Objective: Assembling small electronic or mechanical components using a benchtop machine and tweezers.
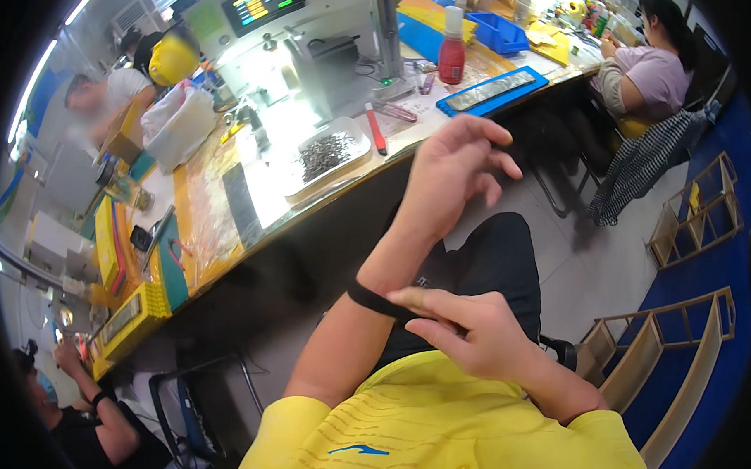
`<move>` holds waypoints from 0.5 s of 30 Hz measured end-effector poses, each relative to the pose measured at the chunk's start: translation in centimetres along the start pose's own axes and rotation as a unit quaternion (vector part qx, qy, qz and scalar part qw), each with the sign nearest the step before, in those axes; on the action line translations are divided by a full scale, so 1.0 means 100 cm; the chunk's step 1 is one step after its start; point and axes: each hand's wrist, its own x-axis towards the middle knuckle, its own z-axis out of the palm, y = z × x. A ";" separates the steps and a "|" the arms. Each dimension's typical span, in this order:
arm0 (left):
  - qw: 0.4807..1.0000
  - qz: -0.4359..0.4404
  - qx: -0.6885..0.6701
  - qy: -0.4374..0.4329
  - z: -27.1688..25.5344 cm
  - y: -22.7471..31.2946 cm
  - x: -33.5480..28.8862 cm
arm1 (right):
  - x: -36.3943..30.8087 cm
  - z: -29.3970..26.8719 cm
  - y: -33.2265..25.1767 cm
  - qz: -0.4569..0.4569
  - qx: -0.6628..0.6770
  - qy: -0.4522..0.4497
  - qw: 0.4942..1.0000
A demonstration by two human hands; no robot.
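My left hand (454, 175) is raised in front of me, its fingers apart and loosely bent, with nothing in it. A black elastic band (368, 298) circles my left forearm, below the wrist. My right hand (480, 331) reaches across and pinches the band at its right side, between thumb and fingers. Part of the band is hidden behind those fingers.
Beyond my arms runs a workbench with a white tray (298, 195) of small dark metal parts, a red-handled tool (375, 129), a red bottle (452, 55) and a lit machine. Co-workers sit at both sides. Wooden racks (661, 352) stand at right.
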 end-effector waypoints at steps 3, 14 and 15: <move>0.993 0.045 -0.098 -0.040 -0.010 0.028 -0.002 | -0.009 -0.015 -0.002 0.033 0.063 0.135 0.988; 0.980 0.126 0.144 0.061 -0.023 0.023 0.004 | 0.012 0.040 0.049 0.139 0.308 0.052 0.940; 0.914 0.149 0.361 0.107 -0.023 0.020 0.004 | 0.012 0.038 0.042 0.175 0.340 0.053 0.923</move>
